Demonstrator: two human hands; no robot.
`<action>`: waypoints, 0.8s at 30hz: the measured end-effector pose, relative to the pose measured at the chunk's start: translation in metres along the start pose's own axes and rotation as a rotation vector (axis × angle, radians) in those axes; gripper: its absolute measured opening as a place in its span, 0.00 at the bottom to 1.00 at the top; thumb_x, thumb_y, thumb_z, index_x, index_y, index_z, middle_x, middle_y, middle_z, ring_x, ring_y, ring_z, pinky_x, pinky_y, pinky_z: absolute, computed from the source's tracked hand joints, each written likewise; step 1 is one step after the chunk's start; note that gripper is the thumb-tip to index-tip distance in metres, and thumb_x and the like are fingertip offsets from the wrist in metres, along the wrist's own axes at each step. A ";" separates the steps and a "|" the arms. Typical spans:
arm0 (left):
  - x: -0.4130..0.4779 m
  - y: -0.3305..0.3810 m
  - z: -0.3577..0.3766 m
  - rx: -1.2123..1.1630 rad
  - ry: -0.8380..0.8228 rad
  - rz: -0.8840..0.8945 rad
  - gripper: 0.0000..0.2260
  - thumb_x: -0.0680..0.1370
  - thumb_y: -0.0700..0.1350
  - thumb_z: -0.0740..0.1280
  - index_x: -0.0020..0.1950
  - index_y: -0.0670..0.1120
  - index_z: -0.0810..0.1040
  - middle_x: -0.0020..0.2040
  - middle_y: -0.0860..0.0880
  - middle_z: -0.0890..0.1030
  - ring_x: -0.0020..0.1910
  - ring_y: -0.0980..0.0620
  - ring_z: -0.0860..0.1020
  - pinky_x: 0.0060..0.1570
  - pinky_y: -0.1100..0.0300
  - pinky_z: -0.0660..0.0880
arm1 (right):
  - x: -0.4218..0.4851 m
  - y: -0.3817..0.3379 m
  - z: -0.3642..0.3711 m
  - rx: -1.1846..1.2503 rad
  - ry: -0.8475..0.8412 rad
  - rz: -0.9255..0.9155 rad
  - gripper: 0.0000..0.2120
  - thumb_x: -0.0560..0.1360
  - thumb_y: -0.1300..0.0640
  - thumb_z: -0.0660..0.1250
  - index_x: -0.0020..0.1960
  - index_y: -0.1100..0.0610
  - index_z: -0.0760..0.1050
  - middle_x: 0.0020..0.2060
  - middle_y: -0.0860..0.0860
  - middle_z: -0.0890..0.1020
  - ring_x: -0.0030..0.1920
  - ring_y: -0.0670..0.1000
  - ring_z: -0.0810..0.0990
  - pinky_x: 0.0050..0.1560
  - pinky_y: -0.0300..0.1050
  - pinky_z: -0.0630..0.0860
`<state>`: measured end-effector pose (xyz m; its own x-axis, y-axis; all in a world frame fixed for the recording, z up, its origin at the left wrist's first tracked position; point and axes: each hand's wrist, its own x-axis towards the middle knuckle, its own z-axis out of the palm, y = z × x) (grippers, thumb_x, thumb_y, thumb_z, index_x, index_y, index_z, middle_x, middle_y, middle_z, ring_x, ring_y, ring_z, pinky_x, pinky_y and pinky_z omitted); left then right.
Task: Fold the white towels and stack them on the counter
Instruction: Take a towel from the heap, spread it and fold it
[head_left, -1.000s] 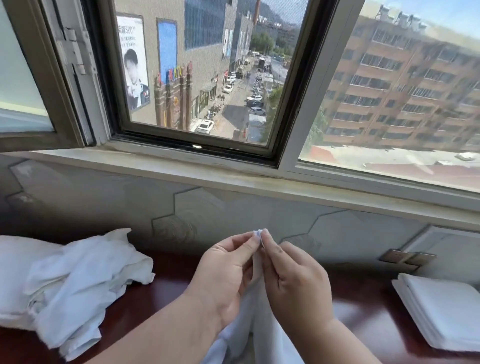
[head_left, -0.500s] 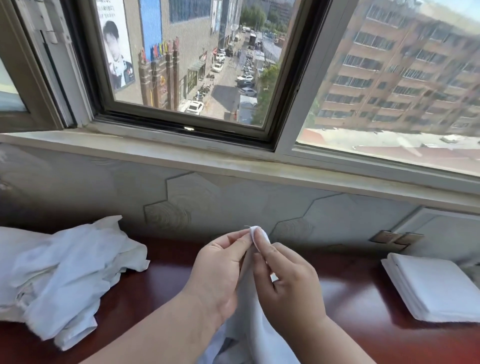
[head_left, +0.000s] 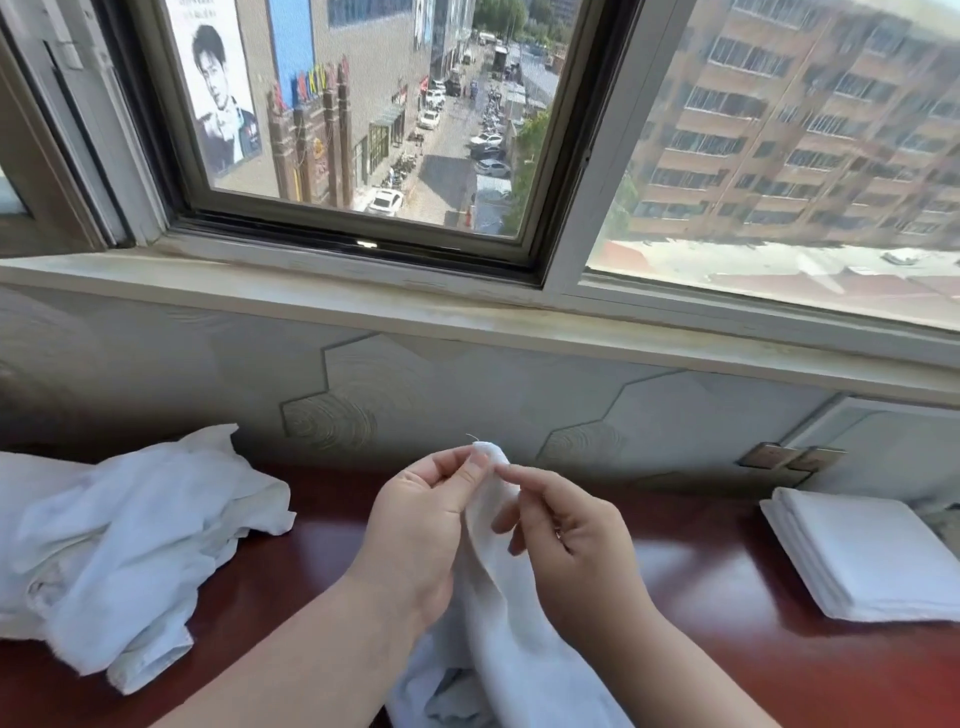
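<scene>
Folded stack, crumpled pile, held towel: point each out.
Folded stack (head_left: 872, 556): head view, top face.
Crumpled pile (head_left: 119, 535): head view, middle folds.
Held towel (head_left: 498, 597): head view, hanging middle part.

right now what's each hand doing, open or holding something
left hand: pinching the top corner of the white towel.
right hand: pinching the same towel just below that corner, between index finger and thumb.

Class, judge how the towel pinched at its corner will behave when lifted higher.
Probably floppy: the towel hangs limp below the left hand's pinch. Likely light for its size: a mere pinch holds its corner up. It should drape and sag, like the crumpled pile.
</scene>
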<state>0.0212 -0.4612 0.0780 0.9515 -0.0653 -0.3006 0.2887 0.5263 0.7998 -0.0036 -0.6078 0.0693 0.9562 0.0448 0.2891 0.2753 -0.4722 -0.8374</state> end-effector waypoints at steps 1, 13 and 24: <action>0.003 -0.001 -0.005 0.093 0.003 0.031 0.06 0.79 0.43 0.72 0.53 0.42 0.85 0.50 0.38 0.86 0.51 0.37 0.84 0.59 0.43 0.79 | 0.002 0.005 -0.003 0.006 0.030 0.039 0.17 0.81 0.59 0.61 0.56 0.39 0.81 0.41 0.44 0.84 0.39 0.50 0.82 0.40 0.42 0.78; -0.016 -0.078 -0.080 0.961 -0.231 -0.008 0.06 0.84 0.47 0.64 0.47 0.53 0.75 0.35 0.53 0.78 0.33 0.57 0.69 0.39 0.58 0.67 | -0.025 0.133 -0.005 -0.779 -0.940 0.198 0.12 0.79 0.48 0.58 0.56 0.45 0.78 0.52 0.46 0.82 0.59 0.53 0.75 0.70 0.52 0.66; -0.072 -0.114 -0.105 0.914 -0.138 -0.174 0.09 0.84 0.42 0.61 0.46 0.54 0.73 0.33 0.54 0.75 0.31 0.60 0.65 0.32 0.69 0.63 | -0.011 0.235 -0.017 -0.683 -0.628 0.350 0.21 0.84 0.54 0.56 0.76 0.45 0.67 0.73 0.49 0.69 0.70 0.53 0.69 0.64 0.47 0.72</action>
<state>-0.0908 -0.4271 -0.0461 0.8743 -0.2108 -0.4372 0.3440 -0.3663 0.8646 0.0488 -0.7347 -0.1227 0.9059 0.1710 -0.3873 0.0399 -0.9452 -0.3239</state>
